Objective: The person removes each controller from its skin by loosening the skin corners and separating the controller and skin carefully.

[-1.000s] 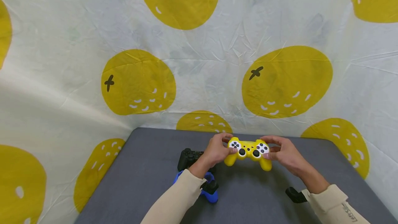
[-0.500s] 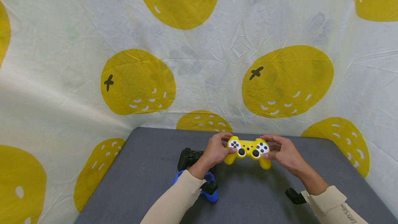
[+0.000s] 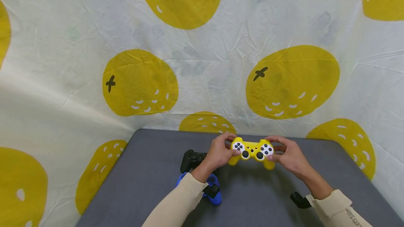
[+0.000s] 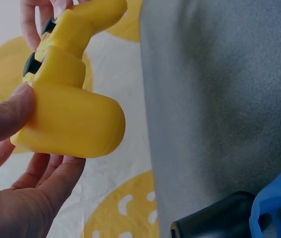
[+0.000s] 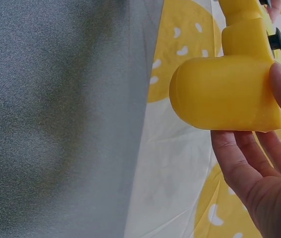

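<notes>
A yellow game controller [image 3: 252, 150] with white button faces and two black thumbsticks is held up above the table, its face toward the head camera. My left hand [image 3: 221, 151] grips its left end, thumb on the front and fingers behind. At the other end my right hand [image 3: 290, 157] holds it the same way. In the left wrist view the yellow controller [image 4: 76, 119] shows side-on between thumb and fingers. The right wrist view has the thumb pressing the front of the controller [image 5: 224, 94], with several fingers beneath it.
On the grey table [image 3: 135, 185], a black game controller [image 3: 189, 160] lies beyond a blue game controller [image 3: 215, 198]; my left forearm partly hides both. A white cloth [image 3: 208, 87] with yellow fruit prints hangs behind the table and along its sides.
The yellow controller has risen and tipped very slightly in the head view, still between both hands. Otherwise the hands and the other controllers look the same.
</notes>
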`<state>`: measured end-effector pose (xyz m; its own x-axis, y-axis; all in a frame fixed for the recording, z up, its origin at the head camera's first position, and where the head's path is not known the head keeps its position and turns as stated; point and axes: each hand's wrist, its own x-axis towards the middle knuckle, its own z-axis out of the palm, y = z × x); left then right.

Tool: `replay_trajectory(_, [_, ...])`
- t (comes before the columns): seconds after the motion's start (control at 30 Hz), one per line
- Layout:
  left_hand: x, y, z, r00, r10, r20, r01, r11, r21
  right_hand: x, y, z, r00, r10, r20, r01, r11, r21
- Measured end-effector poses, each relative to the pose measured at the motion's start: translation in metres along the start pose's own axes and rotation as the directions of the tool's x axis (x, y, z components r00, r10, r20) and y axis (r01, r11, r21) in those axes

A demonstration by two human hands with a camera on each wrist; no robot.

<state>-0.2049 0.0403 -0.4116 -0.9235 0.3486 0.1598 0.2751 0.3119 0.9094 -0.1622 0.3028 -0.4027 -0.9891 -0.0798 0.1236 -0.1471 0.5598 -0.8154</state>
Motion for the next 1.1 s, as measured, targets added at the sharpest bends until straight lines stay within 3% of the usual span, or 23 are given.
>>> replay_trajectory(0.53, [-0.0018,-0.0025,0.0003,0.996,0.089,-0.01,-0.088,0.993,0.073,0.0001,-0.0001,0.0015,0.996,-0.077,-0.041,0.072,0.991,-0.116])
replay_trajectory(1.1, [-0.0042,-0.0054,0.0017,0.986,0.164,0.013,-0.164,0.981,0.105,-0.0024,0.0027,0.0001,0.979,-0.199,-0.035,0.192,0.971,-0.144])
